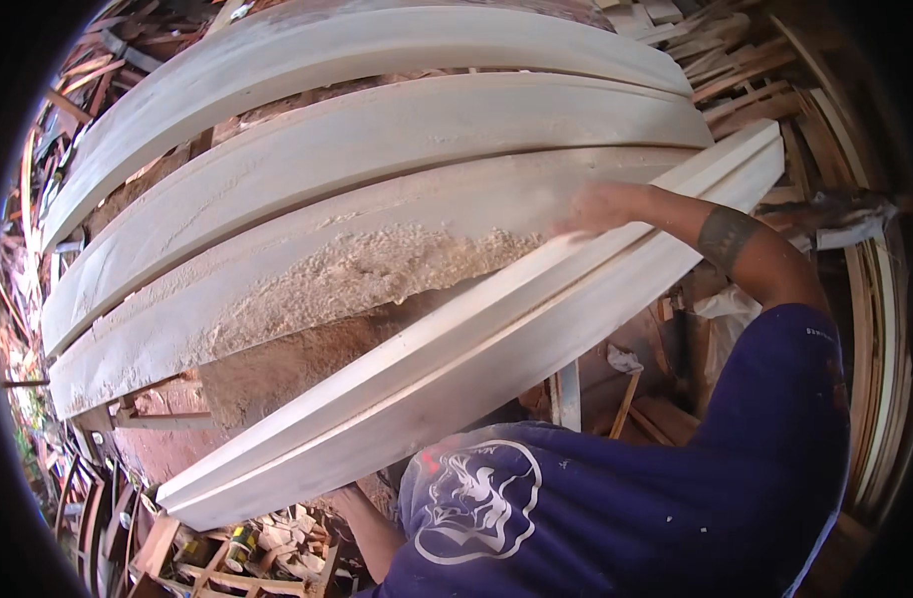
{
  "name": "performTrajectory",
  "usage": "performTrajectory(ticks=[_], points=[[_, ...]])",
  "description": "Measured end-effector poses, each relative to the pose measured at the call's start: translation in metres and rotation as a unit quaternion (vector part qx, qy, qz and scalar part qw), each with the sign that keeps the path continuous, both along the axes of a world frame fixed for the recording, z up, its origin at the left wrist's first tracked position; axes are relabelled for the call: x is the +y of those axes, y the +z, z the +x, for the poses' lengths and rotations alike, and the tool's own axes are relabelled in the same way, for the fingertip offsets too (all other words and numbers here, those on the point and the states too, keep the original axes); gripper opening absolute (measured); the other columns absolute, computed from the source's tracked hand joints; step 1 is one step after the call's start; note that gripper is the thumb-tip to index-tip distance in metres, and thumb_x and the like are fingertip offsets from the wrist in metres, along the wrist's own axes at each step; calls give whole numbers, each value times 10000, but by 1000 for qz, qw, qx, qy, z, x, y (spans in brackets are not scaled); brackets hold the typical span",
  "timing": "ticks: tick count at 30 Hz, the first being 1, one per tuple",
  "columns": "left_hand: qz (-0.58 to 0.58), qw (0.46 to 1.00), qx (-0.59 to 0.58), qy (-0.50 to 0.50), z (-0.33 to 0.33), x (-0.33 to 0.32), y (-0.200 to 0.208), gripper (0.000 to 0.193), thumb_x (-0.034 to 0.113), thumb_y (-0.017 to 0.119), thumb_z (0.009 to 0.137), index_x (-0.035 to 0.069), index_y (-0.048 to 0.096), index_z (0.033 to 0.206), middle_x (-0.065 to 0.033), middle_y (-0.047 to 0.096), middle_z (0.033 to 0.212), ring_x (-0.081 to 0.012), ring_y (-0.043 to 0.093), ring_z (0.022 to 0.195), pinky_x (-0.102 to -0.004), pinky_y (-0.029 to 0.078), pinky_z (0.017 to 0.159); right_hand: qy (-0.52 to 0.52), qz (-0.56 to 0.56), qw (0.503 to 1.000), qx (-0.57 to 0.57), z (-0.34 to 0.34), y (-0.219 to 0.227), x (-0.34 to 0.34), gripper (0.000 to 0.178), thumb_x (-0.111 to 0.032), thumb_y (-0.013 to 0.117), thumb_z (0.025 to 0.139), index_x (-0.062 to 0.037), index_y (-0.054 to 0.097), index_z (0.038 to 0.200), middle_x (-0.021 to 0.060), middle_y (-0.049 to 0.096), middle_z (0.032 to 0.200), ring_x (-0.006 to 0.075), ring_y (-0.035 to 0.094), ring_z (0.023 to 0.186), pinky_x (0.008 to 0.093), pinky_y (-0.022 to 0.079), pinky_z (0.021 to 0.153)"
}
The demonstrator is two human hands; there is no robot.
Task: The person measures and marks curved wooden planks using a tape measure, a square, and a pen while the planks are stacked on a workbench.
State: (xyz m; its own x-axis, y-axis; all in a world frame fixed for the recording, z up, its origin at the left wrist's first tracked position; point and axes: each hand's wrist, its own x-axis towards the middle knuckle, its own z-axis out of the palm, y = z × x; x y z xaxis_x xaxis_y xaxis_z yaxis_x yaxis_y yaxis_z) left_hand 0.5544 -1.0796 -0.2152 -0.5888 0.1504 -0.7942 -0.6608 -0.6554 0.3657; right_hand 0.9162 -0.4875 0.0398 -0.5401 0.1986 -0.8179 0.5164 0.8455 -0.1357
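Observation:
A long pale wooden plank (496, 349) with a groove along its length lies diagonally in front of me, tilted. My right hand (601, 207) is over its far edge, toward the right end, with fingers curled and somewhat blurred. Whatever those fingers may hold is hidden. My left hand (349, 494) reaches the near lower edge of this plank; its fingers are out of sight behind the wood. Just beyond, a curved plank (138, 349) carries a thick heap of wood shavings (367, 267). Another curved plank (397, 125) and a farther one (377, 45) lie behind it, roughly parallel.
Wood offcuts (287, 543) fill the floor at the lower left, beside a small dark can (242, 546). Long strips of timber (880, 329) run along the right side. More scrap wood (736, 75) is piled at the upper right. A crumpled plastic sheet (731, 314) hangs near my right arm.

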Motion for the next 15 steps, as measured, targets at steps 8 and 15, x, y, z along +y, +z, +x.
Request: performTrajectory(ticks=[8,15], points=[[27,997,15,74,16,-17,19,556,416,393,1079,11,546,1429,-178,592,1432,-343,551,1324,-530,421,1130,-9,-158,986,-58,-20,-12,7,798,-365,1010,551,11,690,1178,225,738,1095,350,703,1016,444,545,904],[42,988,33,145,10,-35,35,560,423,391,1082,12,547,1429,-173,596,1427,-333,552,1322,-515,419,1132,125,-6,992,33,11,44,-48,660,-386,970,466,2,720,938,245,693,1002,454,662,974,483,544,875]])
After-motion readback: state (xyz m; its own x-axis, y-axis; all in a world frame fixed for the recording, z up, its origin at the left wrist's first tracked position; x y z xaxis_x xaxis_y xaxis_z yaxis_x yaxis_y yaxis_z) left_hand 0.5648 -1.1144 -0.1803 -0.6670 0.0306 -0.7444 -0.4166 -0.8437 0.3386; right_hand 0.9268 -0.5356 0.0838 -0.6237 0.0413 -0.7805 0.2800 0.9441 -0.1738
